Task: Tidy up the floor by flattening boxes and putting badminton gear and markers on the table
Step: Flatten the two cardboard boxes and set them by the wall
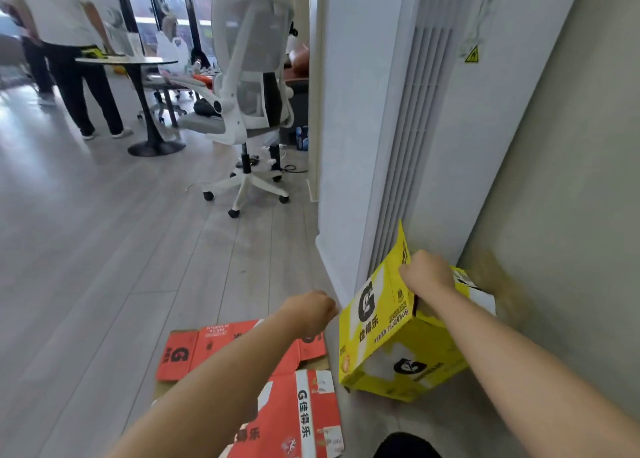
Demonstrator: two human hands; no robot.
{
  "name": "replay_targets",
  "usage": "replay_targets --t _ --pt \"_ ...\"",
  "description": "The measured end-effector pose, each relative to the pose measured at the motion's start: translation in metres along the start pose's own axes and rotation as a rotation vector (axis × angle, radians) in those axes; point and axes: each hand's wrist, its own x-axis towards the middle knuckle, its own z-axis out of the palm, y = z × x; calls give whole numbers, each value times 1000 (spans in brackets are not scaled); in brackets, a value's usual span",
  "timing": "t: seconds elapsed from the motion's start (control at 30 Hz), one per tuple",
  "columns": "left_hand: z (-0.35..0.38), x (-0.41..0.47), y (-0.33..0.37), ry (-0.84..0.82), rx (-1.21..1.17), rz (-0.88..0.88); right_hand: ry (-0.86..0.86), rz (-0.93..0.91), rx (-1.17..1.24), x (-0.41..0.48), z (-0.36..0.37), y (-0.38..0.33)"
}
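Note:
A yellow cardboard box with black lettering stands on the floor against the white air conditioner, one flap raised. My right hand grips the box's top edge by that flap. To the left of the box, my left hand hovers in a loose fist and holds nothing. Beneath my left arm, red flattened boxes lie on the floor.
A tall white air conditioner stands against the beige wall on the right. A white office chair and a round black table are farther back, with a person standing by the table. Grey wood floor spreads to the left.

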Motion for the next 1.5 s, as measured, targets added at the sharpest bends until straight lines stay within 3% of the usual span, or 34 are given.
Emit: replay_targets --t 0.17,0.3,0.63,0.9,1.07,1.17,1.27,1.4,1.5 --pt "-4 -3 7 -45 -23 -26 52 -138 35 -1 -68 -29" --pt "-8 -18 -18 62 -44 -100 32 -333 114 -20 -85 -79" --pt "-29 -134 -133 276 -114 -442 -57 -762 161 -91 -37 -230" --pt "-16 -179 -197 392 -218 -610 9 -914 256 -111 31 -250" --pt "34 -174 -196 438 -146 -630 -114 -802 264 -111 127 -175" --pt "93 -165 -187 303 -99 -600 -226 -657 202 -123 194 -110" --pt "157 -156 -172 149 -81 -514 -323 -425 227 -136 240 -47" --pt "209 -136 -152 113 -19 -342 -505 -166 14 -144 290 25" --pt "232 -126 -142 25 1 -177 -532 10 16 -148 317 55"
